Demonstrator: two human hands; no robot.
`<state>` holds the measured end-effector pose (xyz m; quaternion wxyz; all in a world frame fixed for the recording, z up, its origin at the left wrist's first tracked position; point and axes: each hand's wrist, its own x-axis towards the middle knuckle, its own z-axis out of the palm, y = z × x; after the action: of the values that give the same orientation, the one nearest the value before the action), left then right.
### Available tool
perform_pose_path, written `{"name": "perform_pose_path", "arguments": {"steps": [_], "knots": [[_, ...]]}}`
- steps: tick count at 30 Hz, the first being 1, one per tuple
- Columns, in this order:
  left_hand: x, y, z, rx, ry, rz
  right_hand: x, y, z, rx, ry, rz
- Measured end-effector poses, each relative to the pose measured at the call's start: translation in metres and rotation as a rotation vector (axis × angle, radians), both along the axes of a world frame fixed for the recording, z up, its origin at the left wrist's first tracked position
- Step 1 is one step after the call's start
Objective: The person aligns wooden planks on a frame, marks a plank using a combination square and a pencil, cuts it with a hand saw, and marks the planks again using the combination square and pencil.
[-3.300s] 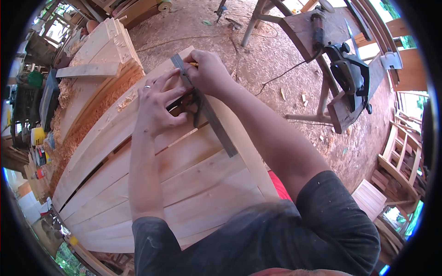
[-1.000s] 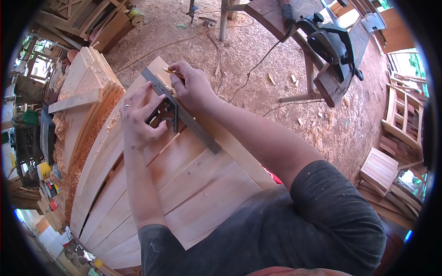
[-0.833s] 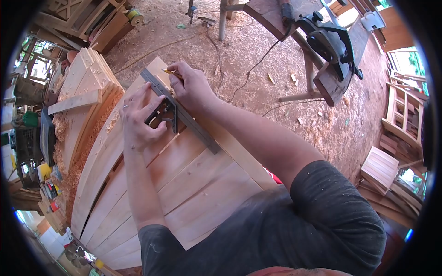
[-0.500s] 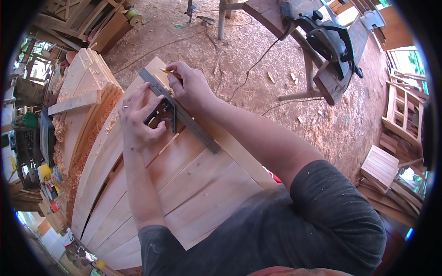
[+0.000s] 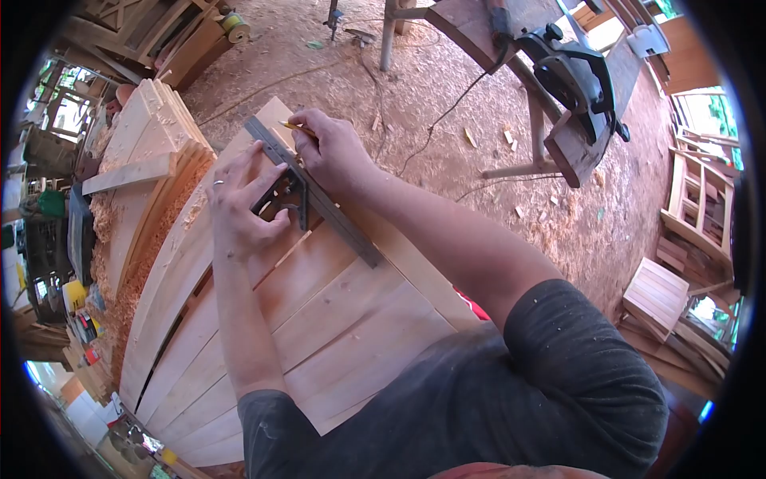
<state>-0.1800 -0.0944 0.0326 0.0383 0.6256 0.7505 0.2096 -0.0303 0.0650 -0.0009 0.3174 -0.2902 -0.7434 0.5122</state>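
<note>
A combination square [image 5: 339, 222] lies across pale wooden boards [image 5: 343, 303], its steel blade running from upper left to lower right. My left hand [image 5: 243, 195] grips the square, fingers over the blade and the thumb by its dark head. In my right hand [image 5: 331, 148] a yellow pencil [image 5: 297, 127] is pinched, its tip pointing left near the upper end of the blade. The right hand rests along the blade's far side, over a board at the panel's edge. Part of the square's head is hidden under my left fingers.
An electric planer [image 5: 570, 76] stands on a wooden bench [image 5: 570, 152] at the upper right, its cord trailing over the shavings-covered floor [image 5: 447, 120]. Stacked curved boards [image 5: 148, 160] with a loose batten [image 5: 128, 174] are at left. A slatted wooden piece [image 5: 656, 295] lies at right.
Hands, square and pencil hold nearly the same places on the boards. The view has shifted very slightly.
</note>
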Motion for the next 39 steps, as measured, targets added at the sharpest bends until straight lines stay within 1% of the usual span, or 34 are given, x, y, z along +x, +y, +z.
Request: {"name": "perform_pose_path", "arguments": {"steps": [2, 5, 8, 11, 14, 17, 20, 23, 26, 29, 33, 38, 39], "knots": [[-0.001, -0.001, -0.001, 0.009, -0.014, 0.007, -0.001, 0.002, 0.007, 0.052, -0.056, 0.05], [-0.001, -0.002, 0.0, -0.002, -0.024, 0.021, -0.014, 0.009, 0.003, 0.173, -0.119, 0.104], [-0.003, -0.002, -0.002, 0.006, 0.0, 0.012, -0.02, 0.01, 0.016, 0.18, -0.307, 0.135], [-0.001, -0.002, 0.0, 0.01, -0.02, 0.021, -0.028, 0.014, 0.004, 0.302, -0.28, 0.187], [-0.002, -0.002, -0.002, 0.009, -0.011, 0.023, -0.022, 0.016, 0.005, 0.392, -0.328, 0.244], [-0.002, -0.002, -0.001, -0.008, -0.011, 0.031, 0.001, 0.015, 0.03, 0.475, -0.492, 0.396], [-0.004, -0.003, -0.003, -0.013, -0.016, 0.027, 0.03, 0.011, 0.046, 0.545, -0.601, 0.541], [-0.004, -0.003, -0.004, -0.003, -0.006, 0.028, 0.036, 0.016, 0.032, 0.49, -0.534, 0.443], [-0.004, -0.002, 0.001, -0.061, -0.04, 0.018, 0.016, 0.024, 0.052, 0.352, -0.334, 0.218], [-0.004, -0.002, 0.0, -0.059, -0.035, 0.021, -0.021, 0.035, 0.021, 0.395, -0.24, 0.181], [-0.005, -0.002, 0.0, -0.046, -0.063, 0.007, -0.036, 0.033, 0.015, 0.399, -0.383, 0.301], [-0.005, -0.003, 0.0, -0.051, -0.049, 0.021, -0.009, 0.029, 0.014, 0.438, -0.497, 0.441], [-0.005, -0.003, -0.001, -0.038, -0.051, 0.019, -0.001, 0.029, 0.018, 0.405, -0.451, 0.394]]}}
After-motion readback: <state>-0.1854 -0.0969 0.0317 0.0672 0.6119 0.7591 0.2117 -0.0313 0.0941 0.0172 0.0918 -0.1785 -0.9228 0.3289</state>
